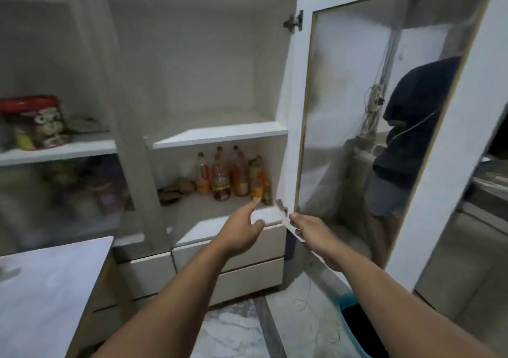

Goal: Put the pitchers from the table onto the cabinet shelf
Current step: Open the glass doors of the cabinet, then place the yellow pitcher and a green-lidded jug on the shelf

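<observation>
Two bare forearms reach toward a white laminate cabinet [209, 63] whose glass-panelled door [384, 126] stands swung wide to the right, a metal hinge [294, 22] at its upper corner. The left hand [242, 229] hovers in front of the lower compartment, index finger extended and the other fingers loosely curled, holding nothing. The right hand [312, 236] rests at the door's bottom edge, fingers spread along the frame; whether it grips the edge cannot be told. No pitcher appears in view. The middle shelf [220, 134], a smooth flat white board, lies bare above both hands. Below it, a cluster of plastic bottles [233, 176] with orange and amber contents stands at the back right, just beyond the left fingertip, with small brown lumps [176, 189] beside them. A red-topped printed packet [38, 123] sits on the blurred shelving at left. A pale counter [46, 283] juts in at lower left. The glass reflects a figure in dark shirt and shorts [412, 137]. A blue bin [354, 327] stands on the marbled floor.
</observation>
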